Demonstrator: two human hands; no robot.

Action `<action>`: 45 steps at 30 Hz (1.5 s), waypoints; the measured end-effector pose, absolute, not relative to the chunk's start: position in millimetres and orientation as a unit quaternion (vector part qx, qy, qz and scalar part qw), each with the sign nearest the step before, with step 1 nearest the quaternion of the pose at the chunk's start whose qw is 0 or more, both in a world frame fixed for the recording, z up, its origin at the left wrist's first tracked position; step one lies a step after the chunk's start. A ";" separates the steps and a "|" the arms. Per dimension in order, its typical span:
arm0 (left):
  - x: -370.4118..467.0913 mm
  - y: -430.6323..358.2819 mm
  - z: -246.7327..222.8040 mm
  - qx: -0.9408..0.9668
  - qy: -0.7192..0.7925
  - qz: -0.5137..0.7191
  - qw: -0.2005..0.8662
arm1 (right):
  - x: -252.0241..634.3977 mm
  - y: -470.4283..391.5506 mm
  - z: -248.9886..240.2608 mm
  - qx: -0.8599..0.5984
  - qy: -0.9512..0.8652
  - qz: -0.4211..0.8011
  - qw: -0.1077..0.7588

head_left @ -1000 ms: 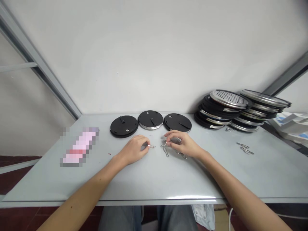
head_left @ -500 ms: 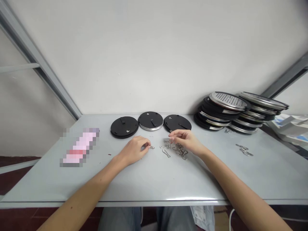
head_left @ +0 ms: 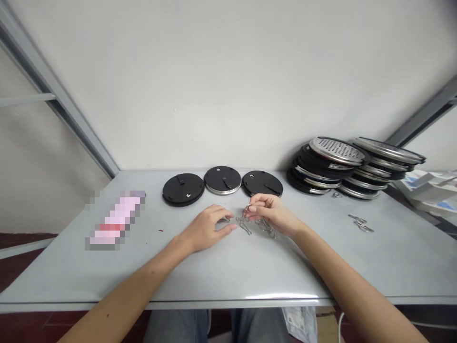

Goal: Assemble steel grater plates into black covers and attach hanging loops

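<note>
My left hand (head_left: 208,229) rests over the table with thumb and fingers apart. A metal wire snap hook (head_left: 224,219) lies just behind its fingers, partly covered by them. My right hand (head_left: 274,214) pinches another wire snap hook (head_left: 246,208) between thumb and fingertips, partly hidden by the fingers. Between the hands, a loose snap hook (head_left: 246,229) lies on the table. More hooks form a tangled pile (head_left: 266,228) beneath my right hand, which covers part of it.
Three black round discs (head_left: 183,189) lie along the wall. Two stacks of black and silver discs (head_left: 319,164) stand back right, one topped by a perforated metal plate (head_left: 339,150). More hooks (head_left: 361,224) lie at right. A blurred pink item (head_left: 119,216) is at left.
The fingers of my left hand have spread, leaving a snap hook on the table. My right hand has shifted slightly left and down, with a hook in its fingertips.
</note>
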State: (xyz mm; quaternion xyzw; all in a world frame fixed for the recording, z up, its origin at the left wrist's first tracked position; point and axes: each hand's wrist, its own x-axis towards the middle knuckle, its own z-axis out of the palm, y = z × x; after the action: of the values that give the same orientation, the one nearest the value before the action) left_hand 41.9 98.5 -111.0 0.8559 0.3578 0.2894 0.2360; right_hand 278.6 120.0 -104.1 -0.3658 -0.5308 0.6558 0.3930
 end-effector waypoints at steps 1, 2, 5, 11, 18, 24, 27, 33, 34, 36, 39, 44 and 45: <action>44.7 96.8 -110.5 0.853 0.354 0.293 0.246 | 277.3 119.7 -104.4 -0.366 -0.533 0.655 0.391; 47.3 95.6 -110.6 0.851 0.353 0.297 0.252 | 276.2 119.4 -104.8 -0.368 -0.534 0.655 0.388; 52.8 94.4 -113.1 0.845 0.357 0.305 0.255 | 273.7 118.8 -105.9 -0.374 -0.530 0.657 0.383; 54.5 95.1 -116.6 0.829 0.361 0.328 0.272 | 269.5 115.8 -105.5 -0.351 -0.515 0.677 0.392; 54.0 92.2 -111.6 0.809 0.356 0.359 0.299 | 269.8 114.7 -107.0 -0.337 -0.526 0.671 0.399; 54.3 92.4 -112.0 0.791 0.384 0.350 0.323 | 273.0 116.6 -107.2 -0.342 -0.553 0.652 0.390; 54.2 93.4 -112.9 0.791 0.385 0.352 0.319 | 273.5 117.1 -106.1 -0.340 -0.563 0.646 0.388; 49.5 96.5 -113.4 0.818 0.392 0.343 0.243 | 272.9 116.7 -107.2 -0.390 -0.633 0.548 0.384; 48.5 97.0 -113.2 0.828 0.390 0.335 0.225 | 272.9 116.4 -108.5 -0.403 -0.658 0.501 0.392; 46.8 98.0 -112.8 0.844 0.382 0.320 0.197 | 272.9 115.4 -111.2 -0.414 -0.719 0.374 0.415; 45.6 98.9 -113.0 0.858 0.370 0.308 0.182 | 272.0 113.4 -115.0 -0.366 -0.810 0.198 0.413; 45.4 99.0 -114.0 0.865 0.369 0.293 0.175 | 267.7 112.4 -121.7 -0.312 -0.861 0.122 0.381; 45.6 98.9 -114.0 0.865 0.369 0.292 0.175 | 266.7 112.5 -123.1 -0.316 -0.861 0.115 0.382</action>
State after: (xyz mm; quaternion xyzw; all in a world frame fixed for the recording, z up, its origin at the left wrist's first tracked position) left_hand 45.6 98.9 -114.0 0.8649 0.3688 0.2919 0.1754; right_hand 266.7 112.5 -123.1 -0.3158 -0.8610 0.1149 0.3817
